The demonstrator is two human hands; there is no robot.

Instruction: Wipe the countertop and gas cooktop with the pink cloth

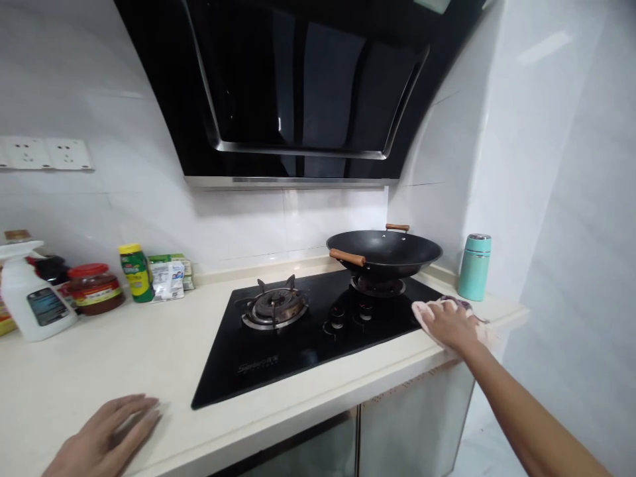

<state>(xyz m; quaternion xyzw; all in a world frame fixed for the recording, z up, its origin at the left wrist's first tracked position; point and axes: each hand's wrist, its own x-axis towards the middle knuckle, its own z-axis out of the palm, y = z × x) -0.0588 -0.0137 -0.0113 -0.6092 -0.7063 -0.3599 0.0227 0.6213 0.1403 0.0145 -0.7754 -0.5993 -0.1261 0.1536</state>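
My right hand presses a pale pink cloth onto the counter at the right corner of the black gas hob. A dark patch shows on the cloth beyond my fingers, and part of it is hidden under the palm. A mint-green flask stands upright just behind that hand. My left hand rests at the lower left on the cream countertop, with fingers stretched out, thumb apart and nothing held. On the hob's right burner sits a black wok with wooden handles.
The left burner is bare. Along the back left stand a white spray bottle, a red-lidded jar, a yellow-capped green container and small packets. A black range hood hangs low above the hob.
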